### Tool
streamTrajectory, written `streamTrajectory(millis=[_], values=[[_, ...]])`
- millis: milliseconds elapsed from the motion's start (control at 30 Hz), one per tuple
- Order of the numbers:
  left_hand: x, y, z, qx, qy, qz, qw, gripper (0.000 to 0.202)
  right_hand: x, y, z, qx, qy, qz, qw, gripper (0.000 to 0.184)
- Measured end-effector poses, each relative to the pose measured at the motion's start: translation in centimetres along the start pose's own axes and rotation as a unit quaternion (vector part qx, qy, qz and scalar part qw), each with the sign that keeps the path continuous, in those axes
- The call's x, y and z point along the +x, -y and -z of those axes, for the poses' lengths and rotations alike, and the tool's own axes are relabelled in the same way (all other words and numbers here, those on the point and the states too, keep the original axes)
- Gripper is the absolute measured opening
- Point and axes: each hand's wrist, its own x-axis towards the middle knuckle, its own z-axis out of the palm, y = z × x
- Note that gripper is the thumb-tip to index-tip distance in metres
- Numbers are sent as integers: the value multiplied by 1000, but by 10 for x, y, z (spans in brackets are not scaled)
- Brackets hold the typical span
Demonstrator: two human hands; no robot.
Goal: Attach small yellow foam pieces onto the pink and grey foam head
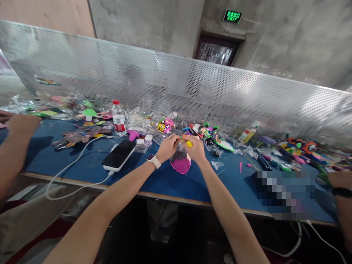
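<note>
Both hands meet over the middle of the blue table (165, 183). The fingers of my left hand (168, 147) are pinched together close to the right ones; whatever they hold is hidden. My right hand (196, 148) is closed, with a small yellow piece (189, 143) at its fingertips. An orange bit (186, 137) shows between the two hands. Just below them stands a magenta and dark grey rounded piece (181, 167), its upper part partly covered by the fingers. Behind the hands is a pink and yellow cat-faced figure (165, 125).
A red-capped water bottle (118, 119) and a cabled phone (119, 154) are at left. Colourful figures and plastic bags line the perforated metal screen (176, 80). A yellow-labelled bottle (249, 132) stands right. Other people's arms (19, 139) reach in from both sides.
</note>
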Motion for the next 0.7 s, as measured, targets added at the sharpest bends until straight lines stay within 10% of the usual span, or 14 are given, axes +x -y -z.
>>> streamTrajectory(millis=[700], values=[[1,3,-2,85,-7,-10,996,19,8,-5,0,118,31,-72,990,18]])
